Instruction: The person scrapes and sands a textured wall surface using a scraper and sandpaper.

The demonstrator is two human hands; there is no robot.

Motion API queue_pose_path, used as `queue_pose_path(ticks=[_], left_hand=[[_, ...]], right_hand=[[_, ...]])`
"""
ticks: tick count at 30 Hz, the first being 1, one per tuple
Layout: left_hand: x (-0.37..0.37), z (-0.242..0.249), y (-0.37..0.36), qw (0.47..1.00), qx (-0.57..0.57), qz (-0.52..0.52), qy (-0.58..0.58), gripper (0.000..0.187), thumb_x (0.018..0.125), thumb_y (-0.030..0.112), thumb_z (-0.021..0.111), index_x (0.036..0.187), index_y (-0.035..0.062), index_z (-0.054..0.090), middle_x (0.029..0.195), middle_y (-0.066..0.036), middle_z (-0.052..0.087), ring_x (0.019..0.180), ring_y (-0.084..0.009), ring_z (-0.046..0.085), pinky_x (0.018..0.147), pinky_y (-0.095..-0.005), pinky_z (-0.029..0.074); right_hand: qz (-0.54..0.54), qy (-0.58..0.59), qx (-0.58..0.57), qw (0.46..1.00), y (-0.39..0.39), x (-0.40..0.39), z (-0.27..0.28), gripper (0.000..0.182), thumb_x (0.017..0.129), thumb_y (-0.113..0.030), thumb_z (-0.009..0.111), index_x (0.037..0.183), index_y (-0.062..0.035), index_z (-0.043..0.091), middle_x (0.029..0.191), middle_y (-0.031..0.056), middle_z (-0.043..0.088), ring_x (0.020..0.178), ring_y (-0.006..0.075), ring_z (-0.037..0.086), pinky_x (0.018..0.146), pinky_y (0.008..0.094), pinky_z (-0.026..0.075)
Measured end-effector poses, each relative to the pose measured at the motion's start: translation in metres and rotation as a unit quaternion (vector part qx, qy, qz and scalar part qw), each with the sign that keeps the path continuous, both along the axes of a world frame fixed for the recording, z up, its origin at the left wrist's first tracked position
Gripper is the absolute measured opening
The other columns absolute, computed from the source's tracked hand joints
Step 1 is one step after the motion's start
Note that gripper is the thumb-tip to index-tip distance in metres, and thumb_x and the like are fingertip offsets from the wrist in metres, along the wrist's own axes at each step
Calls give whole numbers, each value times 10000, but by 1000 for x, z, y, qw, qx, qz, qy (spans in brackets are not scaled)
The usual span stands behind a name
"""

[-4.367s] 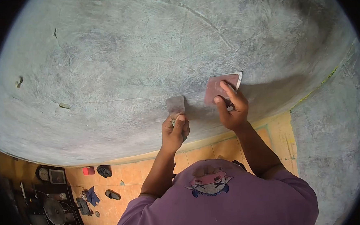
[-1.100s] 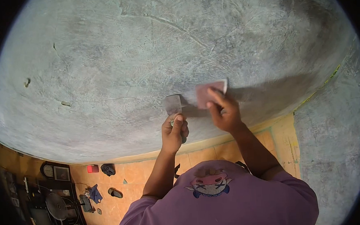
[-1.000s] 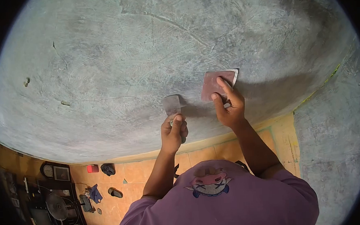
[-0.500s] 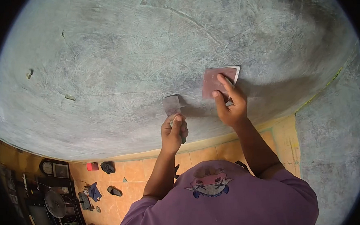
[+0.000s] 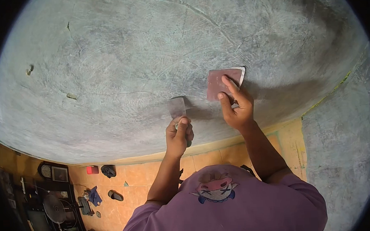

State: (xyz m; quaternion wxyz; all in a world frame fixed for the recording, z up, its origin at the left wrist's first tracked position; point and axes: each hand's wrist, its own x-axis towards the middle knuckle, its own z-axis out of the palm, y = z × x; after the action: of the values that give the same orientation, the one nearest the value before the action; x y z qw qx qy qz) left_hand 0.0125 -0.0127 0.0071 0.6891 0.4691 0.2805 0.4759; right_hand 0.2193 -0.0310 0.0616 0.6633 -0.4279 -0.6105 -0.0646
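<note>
A rough grey-green wall (image 5: 128, 68) fills the upper part of the head view. My left hand (image 5: 179, 134) is closed round the handle of a putty knife (image 5: 177, 107), whose flat blade points up against or close to the wall. To the right, my right hand (image 5: 237, 104) holds a folded reddish-brown sheet of sandpaper (image 5: 219, 82) at the wall, its pale edge showing at the top right. The thumb and one finger lie over the sheet; the other fingers are partly hidden.
Orange floor tiles (image 5: 133, 174) lie below the wall. At the lower left are a fan (image 5: 54, 208), a clock (image 5: 46, 171), a red box (image 5: 92, 169), a black bag (image 5: 108, 171) and a sandal (image 5: 115, 195). Another grey wall section (image 5: 337, 149) stands at the right.
The view has shifted slightly, so the wall marks and floor objects sit a little differently. Both hands keep their hold, and the sandpaper has barely moved.
</note>
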Motion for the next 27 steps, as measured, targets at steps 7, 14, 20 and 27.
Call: queue_pose_path(ticks=[7,14,20,27], left_hand=[[1,-4,-3,999,-18,0,-33,172,979,241,575,975,71,597,690,11,489,540,-60,424,446,-205,331],[-1,-5,-3,999,-13,9,-33,184,977,245,579,977,62,593,686,10,487,537,-61,422,443,-204,328],[0,-2,-4,999,-11,10,-30,180,978,237,578,977,58,592,683,6,480,535,-67,416,450,-211,335],[-1,-2,-3,1000,-2,7,0,230,982,293,562,921,71,564,659,-3,466,524,-100,449,476,-241,380]], right_hand=[[33,-106,-131,985,-3,-19,-33,392,845,-16,604,1225,-104,646,904,150,656,614,227,617,539,311,484],[15,-25,-50,998,-7,-3,7,392,842,18,601,1222,-68,642,994,176,659,764,271,657,651,324,521],[17,-70,-89,993,-5,-24,-13,395,842,-6,609,1224,-101,645,963,184,655,764,297,664,659,351,529],[26,-22,-80,996,-8,-11,4,386,842,2,606,1217,-78,646,930,159,665,613,244,592,533,316,466]])
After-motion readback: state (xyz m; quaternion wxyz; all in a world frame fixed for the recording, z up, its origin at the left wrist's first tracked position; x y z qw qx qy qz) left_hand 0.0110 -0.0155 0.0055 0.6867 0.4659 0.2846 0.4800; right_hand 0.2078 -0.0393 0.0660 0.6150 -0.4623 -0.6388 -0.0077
